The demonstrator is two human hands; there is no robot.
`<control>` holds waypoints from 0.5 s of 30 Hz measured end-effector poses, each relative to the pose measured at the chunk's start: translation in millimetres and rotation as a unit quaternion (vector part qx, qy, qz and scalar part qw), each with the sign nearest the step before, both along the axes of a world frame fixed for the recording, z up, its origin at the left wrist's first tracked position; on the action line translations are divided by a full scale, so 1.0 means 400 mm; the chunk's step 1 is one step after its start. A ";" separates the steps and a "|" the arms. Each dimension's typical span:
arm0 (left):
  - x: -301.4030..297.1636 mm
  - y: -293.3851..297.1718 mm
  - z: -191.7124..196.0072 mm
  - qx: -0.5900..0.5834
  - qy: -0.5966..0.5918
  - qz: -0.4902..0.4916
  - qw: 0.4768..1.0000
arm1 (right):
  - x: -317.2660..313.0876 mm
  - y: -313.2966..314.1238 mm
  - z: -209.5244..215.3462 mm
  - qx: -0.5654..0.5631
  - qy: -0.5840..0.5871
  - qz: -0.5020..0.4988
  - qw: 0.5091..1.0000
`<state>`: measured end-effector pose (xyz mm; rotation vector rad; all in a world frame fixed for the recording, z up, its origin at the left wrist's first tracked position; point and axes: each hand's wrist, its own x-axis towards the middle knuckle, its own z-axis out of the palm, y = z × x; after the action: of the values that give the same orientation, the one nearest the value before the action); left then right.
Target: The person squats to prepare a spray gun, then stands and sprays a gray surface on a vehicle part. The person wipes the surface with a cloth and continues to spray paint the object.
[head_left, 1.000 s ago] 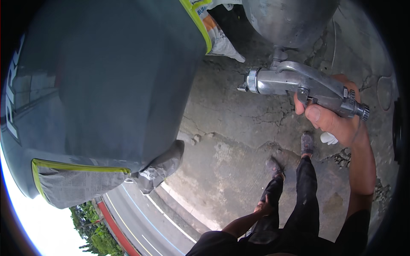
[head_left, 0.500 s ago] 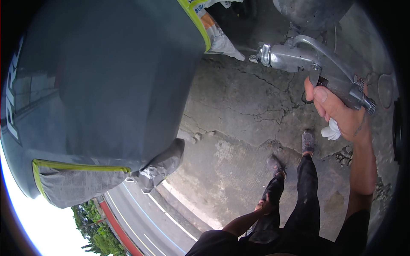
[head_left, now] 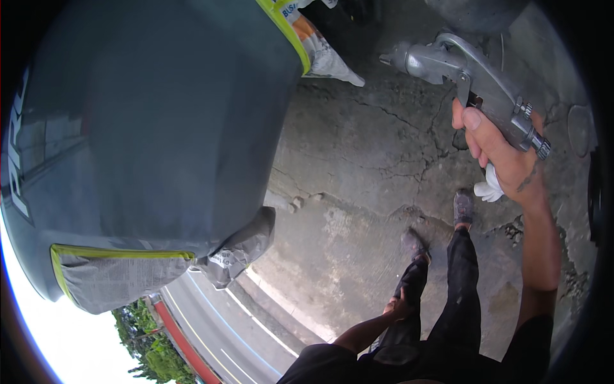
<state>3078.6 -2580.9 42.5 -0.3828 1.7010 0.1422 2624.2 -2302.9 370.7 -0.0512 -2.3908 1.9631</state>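
On the right, my right hand (head_left: 502, 150) is wrapped round the handle of a metal spray gun (head_left: 441, 65). Its nozzle points left toward a dark grey vehicle body panel (head_left: 173, 128), with a gap between them. The gun's rounded cup (head_left: 476, 14) is partly cut off by the top edge. Down by my legs, my left hand (head_left: 400, 309) rests on my knee with its fingers laid along it, holding nothing visible. Newspaper masking (head_left: 121, 275), edged in yellow-green tape (head_left: 128, 252), covers the panel's lower part.
More masking paper (head_left: 329, 61) juts from the panel's upper right edge, and a crumpled grey wrap (head_left: 236, 249) hangs at its lower corner. Cracked concrete (head_left: 358, 153) lies under my shoes (head_left: 464, 206). Beyond are a road (head_left: 217, 326) and greenery (head_left: 150, 339).
My right hand has moved a little up and left with the spray gun. The nozzle area now looks blurred. My left hand stays on my knee.
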 end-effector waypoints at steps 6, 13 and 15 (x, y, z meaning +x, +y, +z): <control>-0.003 0.010 0.000 -0.006 -0.006 -0.003 1.000 | 0.024 0.036 -0.037 -0.122 0.053 0.190 0.973; -0.007 0.012 0.007 -0.009 -0.017 0.012 1.000 | 0.027 0.011 -0.064 -0.041 -0.051 0.031 0.997; -0.001 0.007 0.002 -0.003 -0.011 0.018 1.000 | 0.022 0.005 -0.071 -0.046 -0.054 0.024 0.997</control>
<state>3078.2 -2578.0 43.1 -0.4188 1.6731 0.1591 2632.9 -2300.9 342.2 -0.1063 -2.3851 2.1451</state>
